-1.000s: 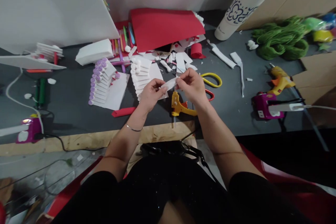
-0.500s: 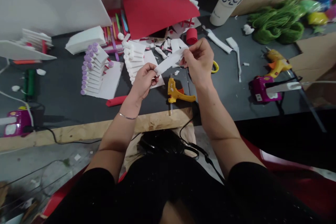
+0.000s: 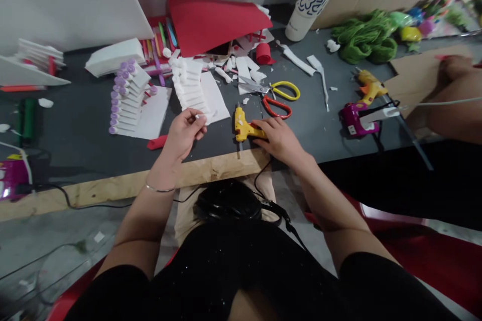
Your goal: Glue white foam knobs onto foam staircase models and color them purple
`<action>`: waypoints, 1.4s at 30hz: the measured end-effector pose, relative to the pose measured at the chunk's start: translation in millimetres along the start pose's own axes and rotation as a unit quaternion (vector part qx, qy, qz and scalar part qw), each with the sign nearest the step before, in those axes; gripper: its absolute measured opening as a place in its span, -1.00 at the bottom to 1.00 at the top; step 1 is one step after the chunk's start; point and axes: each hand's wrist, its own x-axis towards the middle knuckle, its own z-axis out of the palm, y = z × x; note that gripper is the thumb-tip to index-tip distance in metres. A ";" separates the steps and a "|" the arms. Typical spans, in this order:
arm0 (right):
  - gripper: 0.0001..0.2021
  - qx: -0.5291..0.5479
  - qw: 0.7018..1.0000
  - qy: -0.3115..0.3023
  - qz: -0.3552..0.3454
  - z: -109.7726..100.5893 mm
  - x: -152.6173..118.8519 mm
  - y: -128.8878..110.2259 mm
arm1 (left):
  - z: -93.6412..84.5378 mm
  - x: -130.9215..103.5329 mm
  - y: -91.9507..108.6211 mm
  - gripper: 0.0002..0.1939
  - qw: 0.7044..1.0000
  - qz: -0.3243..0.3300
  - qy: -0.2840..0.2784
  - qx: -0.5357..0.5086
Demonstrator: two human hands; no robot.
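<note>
My left hand (image 3: 186,133) pinches a small white strip (image 3: 206,116) between thumb and fingers, just below a white piece with a row of white rolls (image 3: 188,83). My right hand (image 3: 277,139) has its fingers on the handle of a yellow glue gun (image 3: 243,126), which lies on the dark table with its nozzle pointing away from me. Above the right hand lie scissors (image 3: 286,91) with one yellow and one red handle. White scraps (image 3: 258,76) and a red roll (image 3: 263,53) sit beyond them.
Purple-tipped rolls (image 3: 124,95) stand on white card at left. A red sheet (image 3: 218,22), white bottle (image 3: 311,2) and green yarn (image 3: 365,37) are at the back. Another glue gun (image 3: 371,88) lies at right, near another person's arm (image 3: 459,95).
My right hand has let go of the white strip and moved down to the glue gun. My left hand has moved left and down with the strip. The scissors are uncovered, and another person's arm shows more.
</note>
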 end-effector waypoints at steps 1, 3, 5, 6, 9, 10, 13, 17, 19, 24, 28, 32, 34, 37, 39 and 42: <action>-0.62 -0.010 1.000 0.005 0.010 3.3 -5.2 1.7 | -2.3 -3.3 -3.5 -0.66 1.000 -0.001 -0.003 -0.001; -0.68 -0.020 0.999 0.023 0.020 6.1 -11.1 7.1 | -4.1 -9.3 -9.4 -0.66 1.000 -0.009 -0.006 -0.005; -0.70 -0.040 0.998 0.039 0.023 3.2 -15.3 18.2 | -3.5 -14.4 -13.2 -0.70 1.000 -0.019 -0.008 -0.006; -0.70 -0.056 0.997 0.045 0.027 0.0 -17.7 26.2 | -3.0 -16.6 -14.3 -0.72 1.000 -0.024 -0.011 -0.005; -0.71 -0.112 0.989 0.057 0.079 -14.5 -26.8 53.8 | -1.4 -21.4 -14.5 -0.82 0.999 -0.041 -0.026 -0.009; -0.71 -0.119 0.987 0.054 0.091 -20.2 -29.7 60.8 | -0.8 -22.5 -13.6 -0.85 0.998 -0.050 -0.033 -0.013; -0.66 -0.109 0.988 0.055 0.094 -36.7 -32.9 60.2 | 2.7 -25.2 -8.6 -0.92 0.995 -0.082 -0.058 -0.019; -0.48 0.024 0.997 0.074 -0.002 -41.5 -14.5 8.0 | 11.7 -28.7 0.1 -0.96 0.990 -0.103 -0.091 -0.014; -0.44 0.141 0.989 0.027 -0.041 -31.8 2.6 -22.0 | 13.9 -30.7 3.0 -0.95 0.990 -0.103 -0.101 -0.004; -0.58 0.377 0.918 -0.104 0.070 -0.5 33.3 -49.9 | -0.7 -38.1 3.0 -0.89 0.993 -0.057 -0.054 0.088; -0.63 0.385 0.908 -0.127 0.103 5.5 34.3 -42.0 | -15.0 -44.0 -3.3 -0.92 0.980 -0.087 -0.042 0.174; -0.73 0.315 0.943 -0.092 0.060 6.1 31.8 -39.0 | -18.2 -44.4 -7.8 -0.90 0.972 -0.083 -0.025 0.220; -0.77 0.302 0.945 -0.103 0.073 7.7 31.3 -39.0 | -19.5 -43.4 -7.8 -0.90 0.966 -0.067 -0.021 0.248; -0.84 0.277 0.947 -0.127 0.104 10.5 30.6 -37.5 | -22.6 -41.9 -7.2 -0.95 0.952 -0.038 -0.029 0.303; -0.88 0.249 0.956 -0.121 0.098 12.1 29.8 -34.6 | -24.2 -40.8 -8.2 -0.98 0.938 -0.017 -0.029 0.345; -0.91 0.201 0.974 -0.081 0.072 14.7 28.1 -28.4 | -24.4 -38.5 -11.8 -0.95 0.911 0.017 -0.030 0.410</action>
